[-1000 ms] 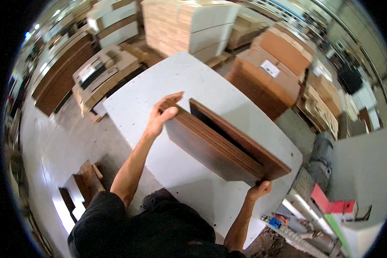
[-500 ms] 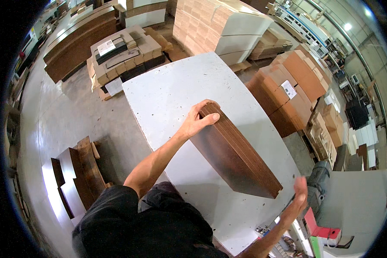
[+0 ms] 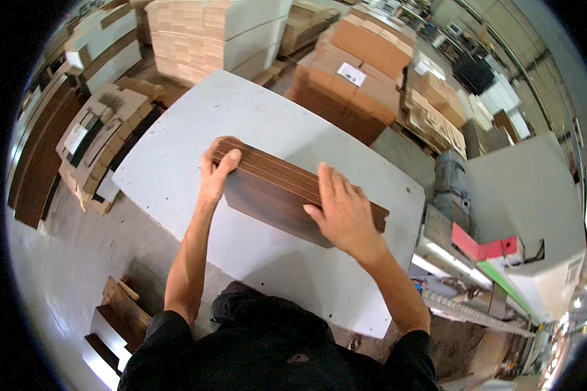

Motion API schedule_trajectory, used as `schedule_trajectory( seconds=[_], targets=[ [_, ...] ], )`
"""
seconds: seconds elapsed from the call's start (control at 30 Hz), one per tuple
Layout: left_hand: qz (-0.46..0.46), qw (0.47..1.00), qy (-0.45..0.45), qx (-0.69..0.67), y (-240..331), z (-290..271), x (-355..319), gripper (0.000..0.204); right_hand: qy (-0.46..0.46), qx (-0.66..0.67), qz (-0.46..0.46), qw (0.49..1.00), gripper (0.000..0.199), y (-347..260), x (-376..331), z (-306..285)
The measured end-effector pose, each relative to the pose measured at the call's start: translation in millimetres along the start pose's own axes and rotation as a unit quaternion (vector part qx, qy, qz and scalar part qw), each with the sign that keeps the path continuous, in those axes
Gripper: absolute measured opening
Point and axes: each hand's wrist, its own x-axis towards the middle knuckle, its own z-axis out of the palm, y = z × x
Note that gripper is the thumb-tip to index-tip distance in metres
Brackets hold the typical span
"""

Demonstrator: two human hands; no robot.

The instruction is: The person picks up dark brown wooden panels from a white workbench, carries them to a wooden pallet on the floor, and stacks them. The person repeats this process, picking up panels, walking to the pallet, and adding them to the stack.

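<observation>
Dark wood panels (image 3: 274,189) on the white table (image 3: 176,163): left hand (image 3: 216,171) grips their end, right hand (image 3: 342,212) spread flat.

A large white worktable (image 3: 176,163) with a speckled, lightly scuffed top carries the work. Directly on it lies 1 stack of dark brown wood-grain panels (image 3: 274,195), standing on a long edge and running from the table's middle toward its right side. The panels' thin upper edges show as parallel lines. The table stands on a grey concrete floor (image 3: 65,260), among pallets of cardboard boxes (image 3: 365,58).
</observation>
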Motion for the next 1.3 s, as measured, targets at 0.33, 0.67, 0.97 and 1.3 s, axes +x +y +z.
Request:
schedule_trajectory(
  seconds=[0.33,0.67,0.97,1.3],
  targets=[
    [-0.005,0.999,-0.04,-0.004,16,5,-6,0.073,0.161,0.568,0.254,0.766,0.087,46,-103,18],
    [0.04,0.997,-0.048,0.041,19,14,-10,0.094,0.334,0.545,0.25,0.727,0.074,17,-95,61],
    [0.076,0.99,-0.122,0.013,-5,-2,-24,0.08,0.386,0.566,0.246,0.686,0.062,10,-112,82],
    [0.051,0.988,-0.136,0.048,-89,-59,8,0.082,0.365,0.53,0.238,0.727,0.06,12,-118,68]
  ],
)
